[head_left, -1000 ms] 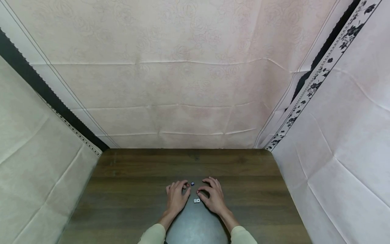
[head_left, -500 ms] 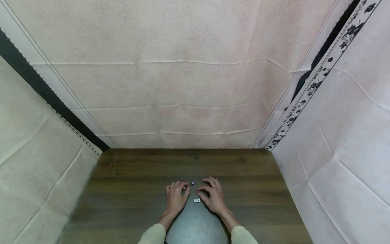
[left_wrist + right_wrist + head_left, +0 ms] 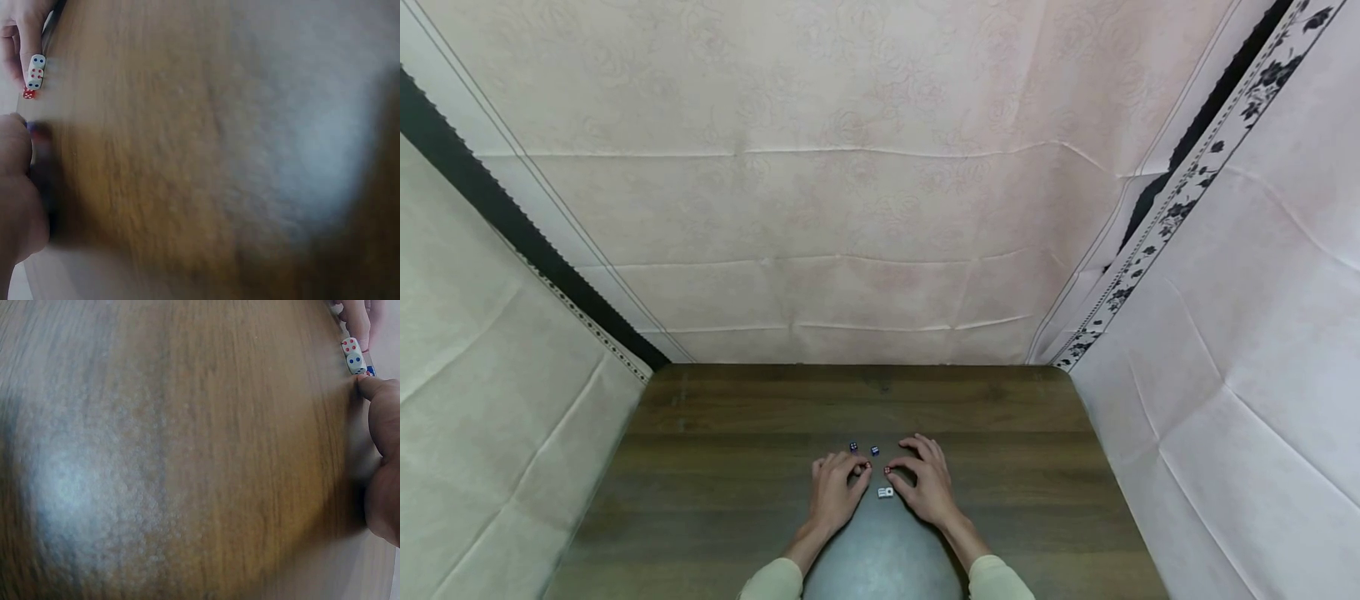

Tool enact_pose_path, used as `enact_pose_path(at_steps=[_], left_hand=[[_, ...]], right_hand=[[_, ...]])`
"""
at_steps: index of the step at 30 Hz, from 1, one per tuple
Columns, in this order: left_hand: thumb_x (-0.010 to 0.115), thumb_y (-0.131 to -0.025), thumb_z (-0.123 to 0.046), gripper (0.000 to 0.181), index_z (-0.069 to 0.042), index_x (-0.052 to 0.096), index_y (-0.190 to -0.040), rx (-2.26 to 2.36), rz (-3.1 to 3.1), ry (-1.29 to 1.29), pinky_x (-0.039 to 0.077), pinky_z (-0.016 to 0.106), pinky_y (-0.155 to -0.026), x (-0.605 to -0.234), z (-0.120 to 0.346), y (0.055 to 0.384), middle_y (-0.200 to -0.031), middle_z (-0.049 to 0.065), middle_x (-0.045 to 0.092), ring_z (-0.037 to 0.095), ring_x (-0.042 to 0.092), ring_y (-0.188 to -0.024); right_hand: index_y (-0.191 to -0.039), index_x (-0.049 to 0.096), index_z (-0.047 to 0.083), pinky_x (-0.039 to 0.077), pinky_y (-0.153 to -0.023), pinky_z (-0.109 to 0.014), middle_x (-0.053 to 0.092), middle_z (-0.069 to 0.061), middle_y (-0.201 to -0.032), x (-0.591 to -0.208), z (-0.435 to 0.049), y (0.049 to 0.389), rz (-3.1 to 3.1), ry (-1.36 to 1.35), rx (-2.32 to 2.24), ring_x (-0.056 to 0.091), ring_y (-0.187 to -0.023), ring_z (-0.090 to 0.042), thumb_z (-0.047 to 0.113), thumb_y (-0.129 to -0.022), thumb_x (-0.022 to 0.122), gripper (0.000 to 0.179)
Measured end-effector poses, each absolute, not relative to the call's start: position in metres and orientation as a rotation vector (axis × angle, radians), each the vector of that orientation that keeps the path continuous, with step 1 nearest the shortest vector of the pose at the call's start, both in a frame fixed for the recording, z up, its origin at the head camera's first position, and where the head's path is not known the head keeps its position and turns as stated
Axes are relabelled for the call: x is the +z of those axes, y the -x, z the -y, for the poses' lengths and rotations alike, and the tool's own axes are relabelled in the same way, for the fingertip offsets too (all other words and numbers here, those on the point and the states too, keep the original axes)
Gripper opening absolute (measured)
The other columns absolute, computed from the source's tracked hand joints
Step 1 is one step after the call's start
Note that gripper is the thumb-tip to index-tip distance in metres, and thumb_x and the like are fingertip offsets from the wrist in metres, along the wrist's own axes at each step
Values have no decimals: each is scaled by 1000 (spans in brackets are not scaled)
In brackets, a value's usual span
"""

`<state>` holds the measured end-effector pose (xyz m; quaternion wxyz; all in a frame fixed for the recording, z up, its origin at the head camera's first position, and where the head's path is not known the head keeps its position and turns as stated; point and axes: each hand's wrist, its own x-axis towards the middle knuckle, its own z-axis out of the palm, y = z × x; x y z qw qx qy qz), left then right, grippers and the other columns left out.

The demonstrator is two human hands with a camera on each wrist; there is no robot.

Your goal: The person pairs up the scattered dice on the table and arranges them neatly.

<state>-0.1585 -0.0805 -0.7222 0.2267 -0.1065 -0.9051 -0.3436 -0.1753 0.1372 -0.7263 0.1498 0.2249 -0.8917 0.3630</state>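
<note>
In the head view my left hand (image 3: 835, 487) pinches a red die (image 3: 868, 466) between thumb and index finger, low over the table. Opposite it, my right hand (image 3: 925, 483) holds another red die (image 3: 887, 471) at its thumb and index fingertips. Two white dice (image 3: 885, 492) lie side by side, touching, between the wrists and nearer me. One blue die (image 3: 853, 447) rests just beyond the left fingers. A second blue die (image 3: 875, 451) sits between the hands. The left wrist view shows the right hand's red die (image 3: 29, 94) behind the white dice (image 3: 35, 72).
The dice stand on a brown wooden table (image 3: 737, 408) with a glossy pale reflection near me. Pale cloth hangs behind it (image 3: 850, 208) and along both sides, the right cloth (image 3: 1240, 375) having a black floral border.
My left hand has drawn slightly back toward me, bringing its red die closer to the right hand's. The blue die beyond its fingers has come into full sight. My right hand stays put.
</note>
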Motion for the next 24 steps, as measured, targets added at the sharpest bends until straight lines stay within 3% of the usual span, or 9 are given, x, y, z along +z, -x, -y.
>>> enact_pose_path(at_steps=[11, 24], left_hand=[[93, -95, -22, 11, -22, 88, -104, -1016, 2634, 365, 39, 43, -95, -721, 81, 158, -88, -13, 73, 6, 59, -86], [93, -96, -27, 9, -26, 88, -104, -1004, 2657, 430, 34, 41, -92, -721, 76, 161, -83, -13, 68, 4, 53, -83]], right_hand=[[-105, 87, 20, 35, -124, -79, 73, -18, -142, -727, -137, 175, 2562, -639, 1030, 56, -148, -55, 20, -94, 93, 12], [-106, 87, 20, 33, -128, -79, 73, -18, -145, -723, -138, 174, 2594, -626, 1055, 54, -152, -52, 24, -96, 92, 11]])
